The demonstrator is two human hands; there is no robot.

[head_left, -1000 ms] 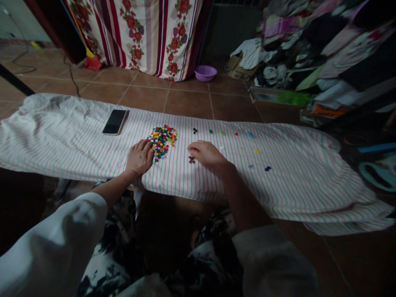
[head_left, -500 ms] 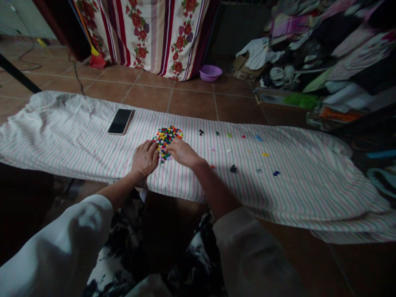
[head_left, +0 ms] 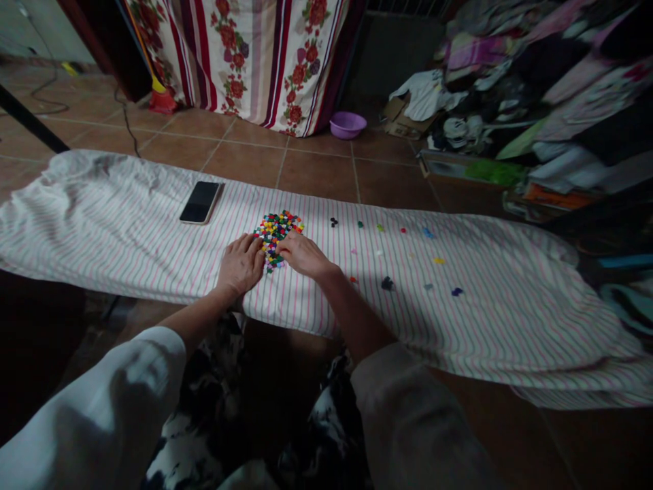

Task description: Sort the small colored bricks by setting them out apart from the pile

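A pile of small multicoloured bead-like pieces lies on the striped cloth. My left hand rests flat at the pile's left edge, fingers stretched out and touching the nearest pieces. Over the right side of the pile, my right hand has its fingertips pinched together and pointing down; whatever is between them is hidden. To the right, little groups sorted by colour sit apart in rows: black pieces, blue pieces, yellow pieces, dark pieces and purple pieces among them.
A phone lies on the cloth left of the pile. Beyond the cloth-covered surface are a tiled floor, a purple basin and a floral curtain. Heaped clothes and a cardboard box stand at the far right.
My right hand has shifted very slightly within the pile, its fingertips still pinched. My left hand stays at the pile's edge. The view has tilted a little.
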